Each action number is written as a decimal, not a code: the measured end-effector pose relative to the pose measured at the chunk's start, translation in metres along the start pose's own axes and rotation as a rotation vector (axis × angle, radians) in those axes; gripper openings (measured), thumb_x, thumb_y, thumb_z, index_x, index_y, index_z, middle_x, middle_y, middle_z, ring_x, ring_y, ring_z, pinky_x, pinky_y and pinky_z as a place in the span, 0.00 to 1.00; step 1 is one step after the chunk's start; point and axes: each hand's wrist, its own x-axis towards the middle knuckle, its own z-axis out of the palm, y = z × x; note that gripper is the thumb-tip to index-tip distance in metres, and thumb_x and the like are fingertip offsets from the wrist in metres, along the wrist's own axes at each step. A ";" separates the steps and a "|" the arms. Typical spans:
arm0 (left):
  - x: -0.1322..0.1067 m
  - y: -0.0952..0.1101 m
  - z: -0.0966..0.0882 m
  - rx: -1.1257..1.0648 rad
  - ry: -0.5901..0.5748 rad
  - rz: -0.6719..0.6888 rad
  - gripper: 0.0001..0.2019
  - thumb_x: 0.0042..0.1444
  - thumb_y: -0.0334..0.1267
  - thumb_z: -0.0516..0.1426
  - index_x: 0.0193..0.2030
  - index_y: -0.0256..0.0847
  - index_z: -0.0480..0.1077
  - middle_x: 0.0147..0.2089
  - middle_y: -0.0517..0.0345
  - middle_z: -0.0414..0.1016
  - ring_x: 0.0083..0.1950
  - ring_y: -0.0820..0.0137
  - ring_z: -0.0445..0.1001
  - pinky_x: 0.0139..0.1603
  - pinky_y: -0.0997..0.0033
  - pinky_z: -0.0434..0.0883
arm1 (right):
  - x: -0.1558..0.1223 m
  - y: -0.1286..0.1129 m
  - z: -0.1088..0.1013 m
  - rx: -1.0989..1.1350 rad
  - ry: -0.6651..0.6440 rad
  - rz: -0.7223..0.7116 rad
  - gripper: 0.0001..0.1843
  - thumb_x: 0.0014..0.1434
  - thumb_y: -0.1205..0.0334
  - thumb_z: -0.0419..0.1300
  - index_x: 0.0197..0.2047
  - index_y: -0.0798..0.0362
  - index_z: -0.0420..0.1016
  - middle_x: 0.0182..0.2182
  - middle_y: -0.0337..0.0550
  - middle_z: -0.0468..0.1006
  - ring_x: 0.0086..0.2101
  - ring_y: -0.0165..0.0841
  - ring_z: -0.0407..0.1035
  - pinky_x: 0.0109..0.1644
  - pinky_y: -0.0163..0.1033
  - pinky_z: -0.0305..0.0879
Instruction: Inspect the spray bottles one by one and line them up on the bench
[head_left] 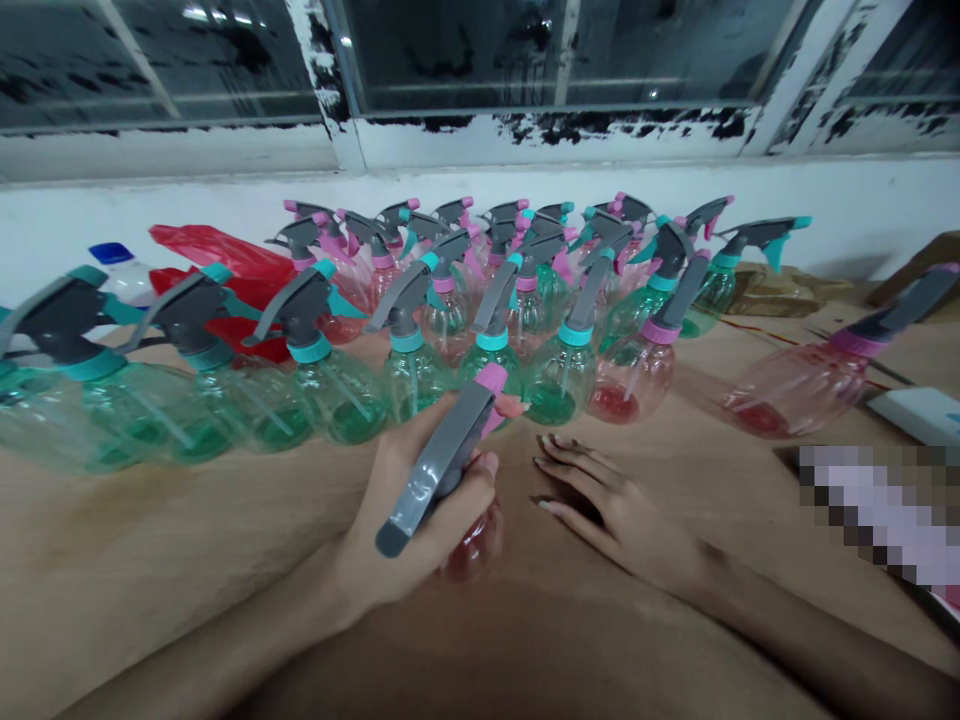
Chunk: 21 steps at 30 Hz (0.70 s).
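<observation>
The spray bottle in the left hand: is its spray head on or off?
On, it appears: the grey-and-pink spray head sits directly above the reddish bottle, though the left hand hides the join between them.

Pink btl [474, 552], gry/pink sprayer [442, 465]

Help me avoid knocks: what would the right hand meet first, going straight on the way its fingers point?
Probably the left hand and the pink-nozzled spray bottle it grips, just ahead of the right hand. Depth is unclear, so it might instead brush a green bottle in the row behind.
</observation>
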 end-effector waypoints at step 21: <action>0.000 0.002 -0.001 -0.038 0.049 0.039 0.04 0.49 0.35 0.53 0.30 0.45 0.69 0.29 0.62 0.74 0.26 0.69 0.72 0.29 0.70 0.70 | -0.001 0.002 0.002 -0.015 0.004 -0.020 0.22 0.63 0.55 0.52 0.59 0.51 0.64 0.58 0.48 0.67 0.59 0.41 0.59 0.60 0.55 0.59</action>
